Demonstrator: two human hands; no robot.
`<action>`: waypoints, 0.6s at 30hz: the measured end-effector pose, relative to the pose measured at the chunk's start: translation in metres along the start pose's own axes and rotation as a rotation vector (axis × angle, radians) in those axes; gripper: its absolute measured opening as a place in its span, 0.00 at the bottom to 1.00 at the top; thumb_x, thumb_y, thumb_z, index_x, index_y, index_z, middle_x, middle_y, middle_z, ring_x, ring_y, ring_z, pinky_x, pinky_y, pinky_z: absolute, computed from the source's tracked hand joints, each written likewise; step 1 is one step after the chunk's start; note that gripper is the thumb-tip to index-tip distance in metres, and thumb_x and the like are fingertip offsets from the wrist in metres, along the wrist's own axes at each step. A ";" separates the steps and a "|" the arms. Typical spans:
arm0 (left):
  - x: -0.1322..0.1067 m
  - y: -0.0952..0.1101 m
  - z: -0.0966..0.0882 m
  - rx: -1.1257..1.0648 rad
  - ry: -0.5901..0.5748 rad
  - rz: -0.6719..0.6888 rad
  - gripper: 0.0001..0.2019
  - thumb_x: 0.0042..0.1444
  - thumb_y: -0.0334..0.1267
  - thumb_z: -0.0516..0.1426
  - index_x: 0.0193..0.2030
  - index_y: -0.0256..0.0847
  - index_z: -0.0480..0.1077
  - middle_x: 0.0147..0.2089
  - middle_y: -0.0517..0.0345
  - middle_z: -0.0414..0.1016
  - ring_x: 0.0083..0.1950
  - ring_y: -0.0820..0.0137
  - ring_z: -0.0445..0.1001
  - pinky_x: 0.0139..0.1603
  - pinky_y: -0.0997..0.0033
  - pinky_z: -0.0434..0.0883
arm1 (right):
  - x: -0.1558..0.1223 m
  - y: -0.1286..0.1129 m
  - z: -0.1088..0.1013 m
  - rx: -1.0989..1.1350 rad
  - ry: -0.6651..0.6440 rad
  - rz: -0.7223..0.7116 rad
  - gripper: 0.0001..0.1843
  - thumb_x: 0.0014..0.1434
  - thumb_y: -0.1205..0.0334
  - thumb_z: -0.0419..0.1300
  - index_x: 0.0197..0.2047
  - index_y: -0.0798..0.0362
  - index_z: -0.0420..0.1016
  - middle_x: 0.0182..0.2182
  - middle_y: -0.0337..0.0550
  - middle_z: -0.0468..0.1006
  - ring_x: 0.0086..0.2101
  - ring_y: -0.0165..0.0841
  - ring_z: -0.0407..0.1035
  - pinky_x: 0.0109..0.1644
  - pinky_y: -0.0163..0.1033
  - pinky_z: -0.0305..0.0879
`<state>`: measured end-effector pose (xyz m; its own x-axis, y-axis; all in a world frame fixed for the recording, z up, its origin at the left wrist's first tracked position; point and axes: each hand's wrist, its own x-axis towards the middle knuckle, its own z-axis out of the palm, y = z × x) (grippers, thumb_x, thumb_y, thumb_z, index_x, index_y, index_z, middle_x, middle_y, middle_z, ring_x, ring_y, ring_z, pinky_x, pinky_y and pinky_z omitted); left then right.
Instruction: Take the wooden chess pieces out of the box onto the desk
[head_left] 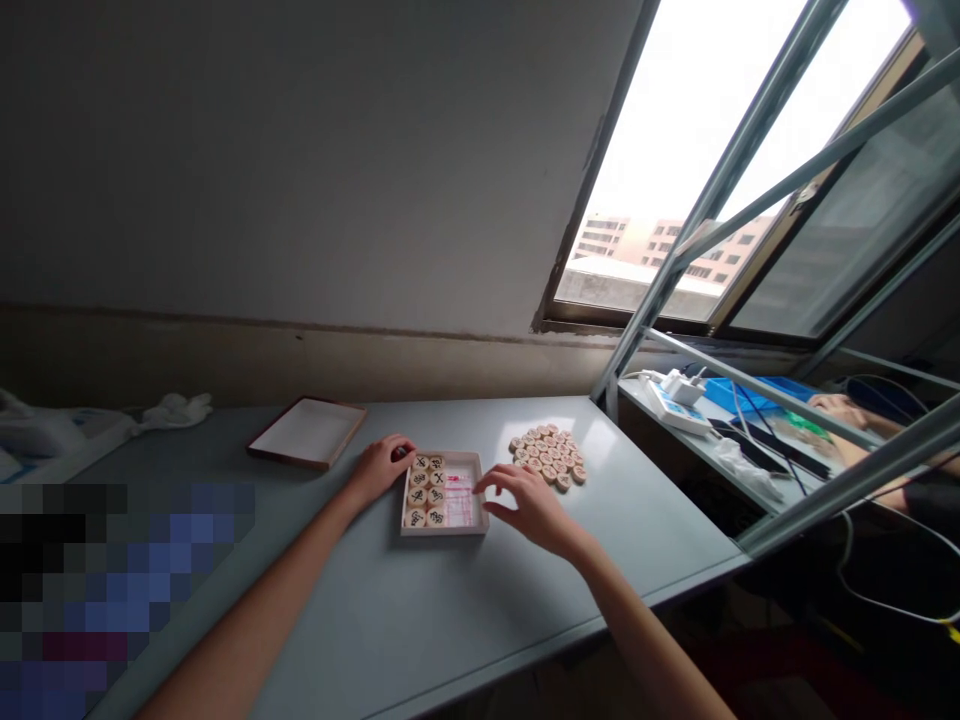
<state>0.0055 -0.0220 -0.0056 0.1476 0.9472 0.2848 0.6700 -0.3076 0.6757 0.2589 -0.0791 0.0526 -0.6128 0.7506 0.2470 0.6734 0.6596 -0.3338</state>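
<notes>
A shallow white box (445, 532) lies on the table in front of me. Round wooden Chinese chess pieces (418, 497) with dark characters fill its left half in two columns. On its right half the white bottom with red marks (459, 500) shows. My left hand (381, 468) is at the box's upper left corner, fingers curled and fingertips on the rim; a small dark patch between them is too small to make out. Over the right rim hovers my right hand (525, 500), thumb and fingers apart with nothing visible between them. Behind it lies a cluster of loose chess pieces (549, 455).
The box lid (306, 432) lies inside up at the back left. White cloth-like items (176, 410) are at the far left. Metal frame bars (697, 230) rise on the right, beyond them a power strip (679, 405) with cables and another person's hand (844, 408).
</notes>
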 end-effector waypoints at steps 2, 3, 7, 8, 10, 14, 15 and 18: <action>0.000 0.000 0.000 0.000 0.001 0.003 0.11 0.49 0.41 0.50 0.30 0.37 0.70 0.34 0.53 0.72 0.36 0.67 0.70 0.38 0.71 0.64 | 0.020 -0.014 0.012 -0.053 -0.069 -0.072 0.10 0.55 0.63 0.57 0.42 0.48 0.69 0.40 0.40 0.72 0.38 0.32 0.66 0.42 0.38 0.55; 0.000 0.001 0.000 -0.002 0.000 0.001 0.11 0.49 0.40 0.50 0.30 0.37 0.70 0.34 0.52 0.72 0.36 0.67 0.70 0.38 0.71 0.64 | 0.028 -0.018 0.017 -0.067 -0.092 -0.103 0.11 0.54 0.63 0.58 0.43 0.47 0.69 0.40 0.40 0.72 0.39 0.33 0.66 0.42 0.38 0.55; 0.000 0.002 -0.001 -0.004 -0.010 -0.009 0.11 0.50 0.40 0.50 0.30 0.37 0.70 0.34 0.52 0.73 0.36 0.67 0.70 0.39 0.71 0.65 | 0.047 -0.021 0.027 -0.084 -0.113 -0.163 0.14 0.51 0.62 0.61 0.43 0.47 0.70 0.41 0.40 0.72 0.42 0.34 0.65 0.44 0.39 0.54; 0.000 0.002 -0.001 -0.002 -0.012 -0.012 0.11 0.50 0.40 0.50 0.30 0.37 0.70 0.34 0.52 0.73 0.36 0.67 0.70 0.39 0.71 0.65 | 0.047 -0.020 0.027 -0.080 -0.114 -0.167 0.14 0.51 0.62 0.61 0.43 0.48 0.70 0.41 0.41 0.72 0.43 0.34 0.65 0.44 0.39 0.54; 0.000 0.003 -0.002 0.003 -0.015 -0.021 0.11 0.50 0.39 0.50 0.31 0.37 0.70 0.35 0.52 0.73 0.36 0.67 0.70 0.39 0.71 0.65 | 0.047 -0.019 0.026 -0.049 -0.145 -0.189 0.13 0.49 0.65 0.62 0.41 0.48 0.71 0.41 0.40 0.72 0.43 0.34 0.65 0.44 0.38 0.54; 0.000 0.003 -0.001 0.006 -0.022 -0.024 0.11 0.50 0.40 0.50 0.31 0.37 0.70 0.35 0.53 0.73 0.35 0.68 0.70 0.39 0.71 0.65 | 0.044 -0.019 0.021 0.078 -0.271 -0.250 0.14 0.49 0.71 0.60 0.40 0.47 0.73 0.39 0.38 0.72 0.38 0.29 0.66 0.42 0.33 0.56; 0.000 0.003 -0.001 0.005 -0.019 -0.018 0.11 0.50 0.40 0.50 0.31 0.38 0.70 0.34 0.53 0.73 0.36 0.67 0.70 0.39 0.71 0.65 | 0.045 -0.019 0.021 0.105 -0.290 -0.259 0.15 0.48 0.71 0.60 0.40 0.48 0.73 0.38 0.38 0.72 0.37 0.29 0.66 0.42 0.32 0.57; 0.000 0.002 0.000 0.000 -0.003 0.007 0.10 0.49 0.40 0.50 0.30 0.38 0.70 0.34 0.53 0.73 0.37 0.67 0.70 0.39 0.71 0.65 | 0.048 -0.017 0.023 0.148 -0.296 -0.280 0.14 0.47 0.72 0.60 0.39 0.51 0.73 0.38 0.40 0.71 0.38 0.29 0.65 0.42 0.32 0.59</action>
<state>0.0067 -0.0228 -0.0039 0.1542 0.9452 0.2877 0.6686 -0.3142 0.6740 0.2085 -0.0549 0.0495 -0.8698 0.4864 0.0824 0.4114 0.8073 -0.4231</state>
